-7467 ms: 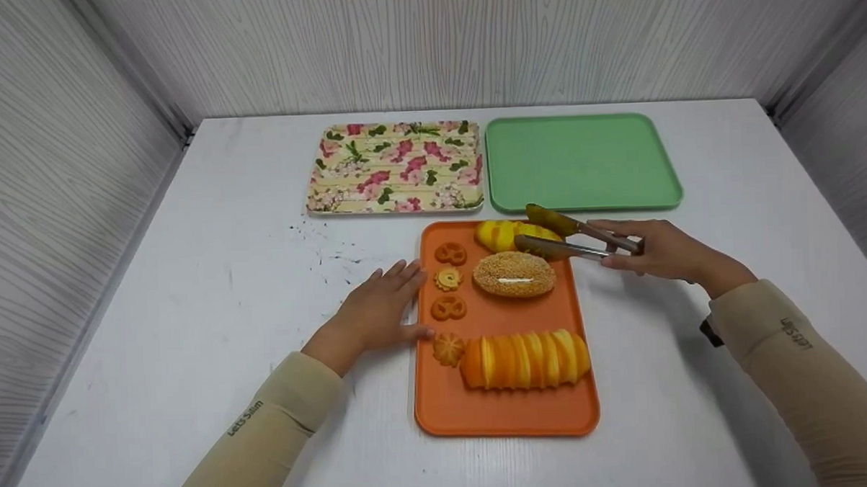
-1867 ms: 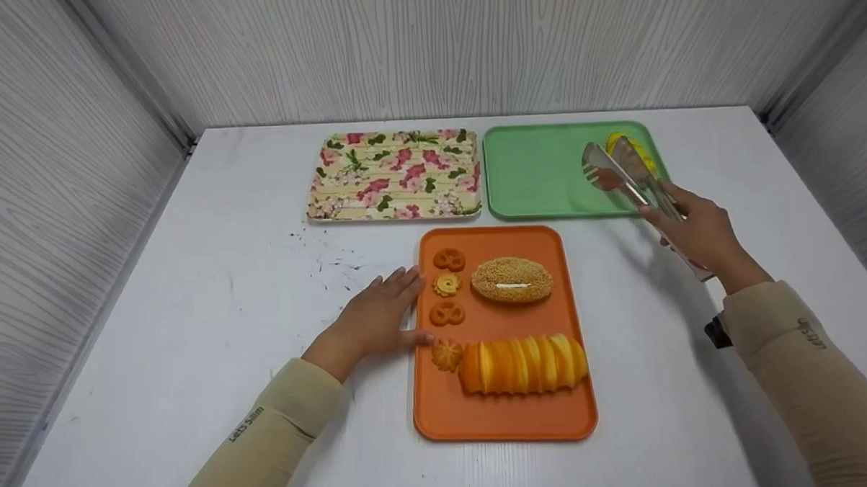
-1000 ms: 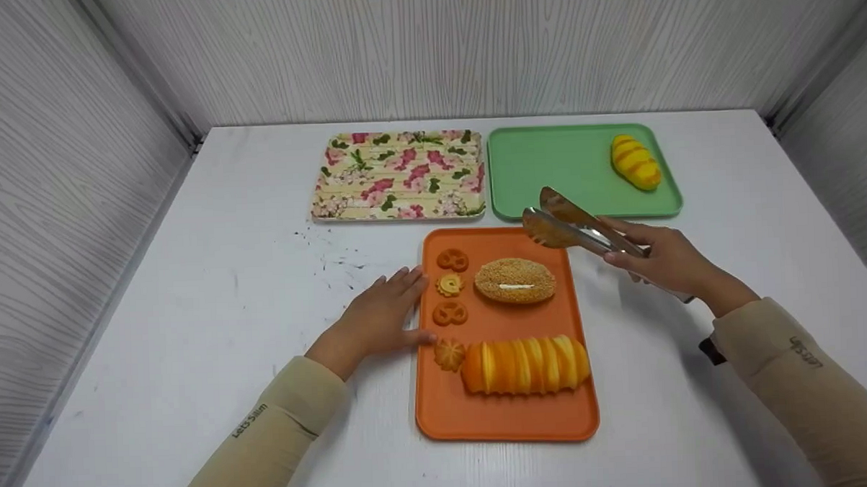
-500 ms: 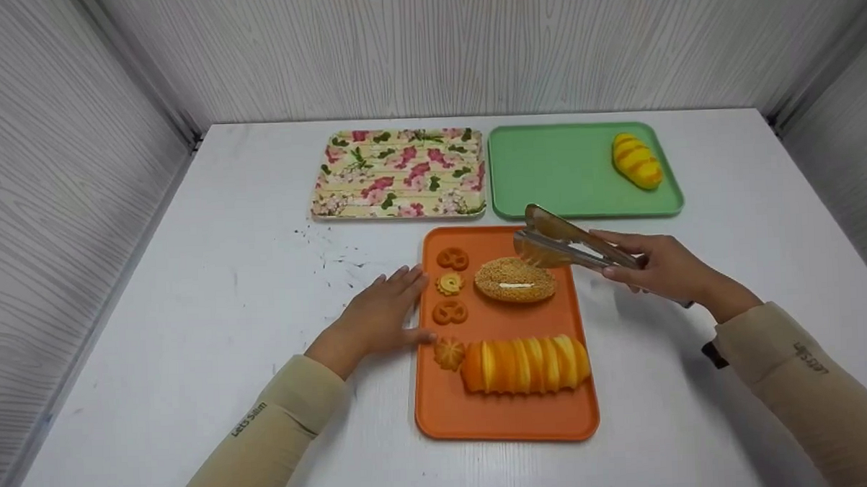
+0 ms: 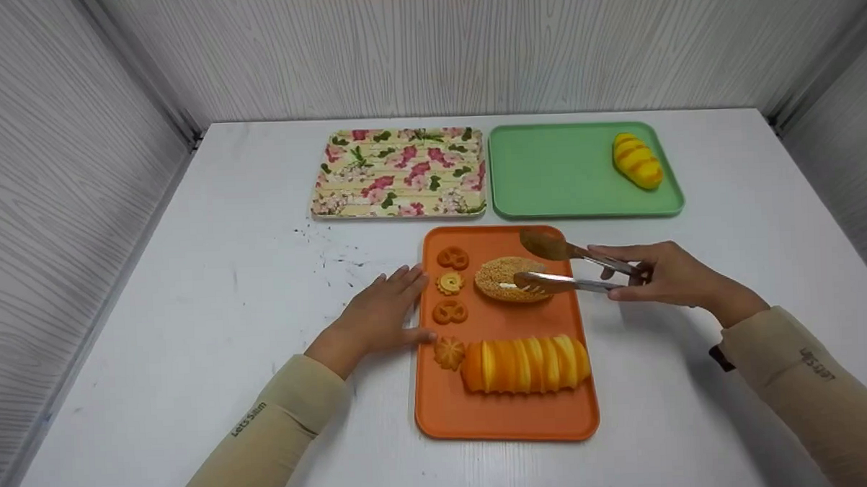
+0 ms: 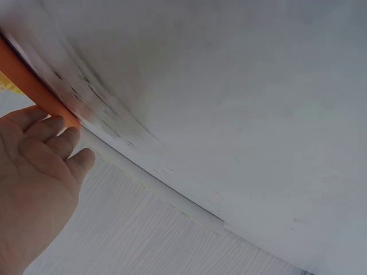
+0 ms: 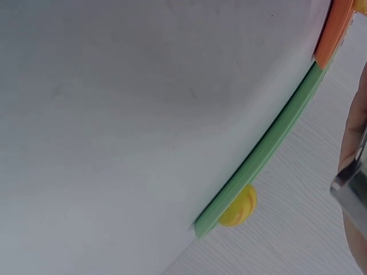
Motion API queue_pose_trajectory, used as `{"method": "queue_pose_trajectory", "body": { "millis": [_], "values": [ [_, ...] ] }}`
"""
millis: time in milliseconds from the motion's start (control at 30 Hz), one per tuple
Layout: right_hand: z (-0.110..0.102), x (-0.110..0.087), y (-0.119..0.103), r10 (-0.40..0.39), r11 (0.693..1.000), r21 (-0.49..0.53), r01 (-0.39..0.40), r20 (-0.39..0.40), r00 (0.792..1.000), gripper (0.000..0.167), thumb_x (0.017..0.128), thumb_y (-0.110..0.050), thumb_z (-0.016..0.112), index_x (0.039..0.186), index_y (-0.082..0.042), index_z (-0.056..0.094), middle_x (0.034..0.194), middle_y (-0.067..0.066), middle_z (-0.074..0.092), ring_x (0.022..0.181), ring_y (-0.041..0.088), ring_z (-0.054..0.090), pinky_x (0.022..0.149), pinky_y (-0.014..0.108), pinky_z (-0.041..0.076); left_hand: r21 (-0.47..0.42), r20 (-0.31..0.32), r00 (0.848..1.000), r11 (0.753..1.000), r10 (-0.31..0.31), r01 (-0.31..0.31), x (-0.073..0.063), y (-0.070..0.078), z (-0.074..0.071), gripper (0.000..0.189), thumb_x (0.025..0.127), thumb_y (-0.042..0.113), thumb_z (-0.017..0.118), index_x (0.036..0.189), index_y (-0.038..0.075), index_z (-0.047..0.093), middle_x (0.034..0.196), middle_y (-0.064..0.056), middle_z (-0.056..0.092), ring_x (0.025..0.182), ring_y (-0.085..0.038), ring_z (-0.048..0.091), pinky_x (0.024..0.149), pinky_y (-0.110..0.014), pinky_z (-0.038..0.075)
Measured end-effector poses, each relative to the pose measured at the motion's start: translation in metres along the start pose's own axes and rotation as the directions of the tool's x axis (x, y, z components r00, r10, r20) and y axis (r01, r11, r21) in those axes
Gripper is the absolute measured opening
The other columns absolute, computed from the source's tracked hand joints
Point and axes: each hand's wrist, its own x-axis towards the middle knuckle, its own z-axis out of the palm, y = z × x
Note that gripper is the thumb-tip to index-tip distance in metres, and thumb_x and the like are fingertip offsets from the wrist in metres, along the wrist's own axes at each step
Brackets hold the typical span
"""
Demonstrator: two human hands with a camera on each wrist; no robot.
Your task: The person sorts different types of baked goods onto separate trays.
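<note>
My right hand grips metal tongs, whose two arms are spread. In the head view one tong tip overlaps the sesame-covered bread roll, and the other is over the orange tray beyond it. My left hand lies with straight fingers along the tray's left edge, thumb at the rim. On that tray also lie two pretzel-shaped cookies, a round cookie, a flower-shaped cookie and a long ridged loaf. The right wrist view catches the handle end of the tongs in my hand.
Behind the orange tray stand a flowered tray and a green tray side by side. A yellow striped bread sits on the green one's right side. Wood-patterned walls enclose the white table at the back and sides.
The yellow striped bread went from the orange tray to the green tray and was let go. The tongs came back, their arms spreading over the sesame roll. My left hand stayed put.
</note>
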Motion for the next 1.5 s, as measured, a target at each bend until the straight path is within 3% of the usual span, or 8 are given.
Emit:
{"method": "queue_pose_trajectory", "body": {
  "millis": [500,800,867,1100,1267,1500],
  "values": [
    [0.001,0.0,0.006,-0.017,0.999,0.047,0.012,0.108,0.994,0.062,0.08,-0.004,0.076,0.136,0.003,0.05,0.101,0.022,0.067,0.054,0.025,0.06,0.05,0.024,0.051,-0.005,0.002,1.0,1.0,-0.009,0.009,0.0,0.001,-0.001,0.097,0.083,0.069,0.052,0.153,0.011,0.018,0.158,-0.004,0.011,0.144,-0.022,0.008,0.115,-0.039,0.01],
    [0.002,0.001,0.005,-0.016,1.0,-0.008,0.016,0.091,0.996,0.056,0.081,-0.005,0.076,0.132,0.003,0.054,0.098,0.014,0.07,0.051,0.009,0.047,0.045,0.02,0.042,-0.011,-0.006,1.0,1.0,-0.007,0.007,0.0,0.001,-0.002,0.097,0.083,0.067,0.054,0.153,0.011,0.019,0.158,-0.005,0.012,0.144,-0.022,0.009,0.115,-0.04,0.01],
    [0.002,0.002,0.005,-0.016,1.0,-0.023,0.018,0.088,0.996,0.056,0.081,-0.006,0.075,0.132,0.002,0.054,0.097,0.012,0.07,0.05,0.009,0.047,0.044,0.02,0.04,-0.012,-0.012,1.0,1.0,-0.003,0.003,0.0,0.001,-0.002,0.097,0.083,0.066,0.055,0.153,0.01,0.02,0.158,-0.005,0.013,0.144,-0.023,0.01,0.115,-0.04,0.011],
    [0.002,0.002,0.043,0.0,1.0,-0.02,0.001,0.093,0.996,0.058,0.085,-0.02,0.074,0.138,-0.014,0.053,0.101,0.002,0.07,0.049,0.015,0.055,0.043,0.023,0.042,-0.022,-0.017,1.0,1.0,-0.006,0.005,0.0,0.002,-0.002,0.097,0.082,0.066,0.057,0.153,0.01,0.021,0.158,-0.005,0.014,0.144,-0.023,0.011,0.115,-0.04,0.01],
    [0.001,0.004,0.043,0.052,0.999,0.004,-0.052,0.064,0.997,0.059,0.084,-0.021,0.074,0.139,-0.016,0.053,0.099,0.001,0.069,0.053,0.023,0.059,0.045,0.026,0.046,-0.018,-0.017,1.0,1.0,-0.008,0.008,0.0,0.001,-0.001,0.096,0.083,0.066,0.056,0.153,0.011,0.02,0.158,-0.004,0.014,0.144,-0.022,0.011,0.115,-0.039,0.01],
    [-0.002,0.008,0.042,0.085,0.996,0.035,-0.085,0.01,0.996,0.057,0.085,-0.016,0.073,0.139,-0.018,0.053,0.092,0.004,0.069,0.055,0.025,0.055,0.049,0.028,0.048,-0.013,-0.021,1.0,1.0,-0.006,0.006,0.0,0.002,-0.001,0.096,0.083,0.066,0.056,0.153,0.011,0.02,0.158,-0.003,0.014,0.143,-0.022,0.012,0.115,-0.04,0.012]
  ]
}}
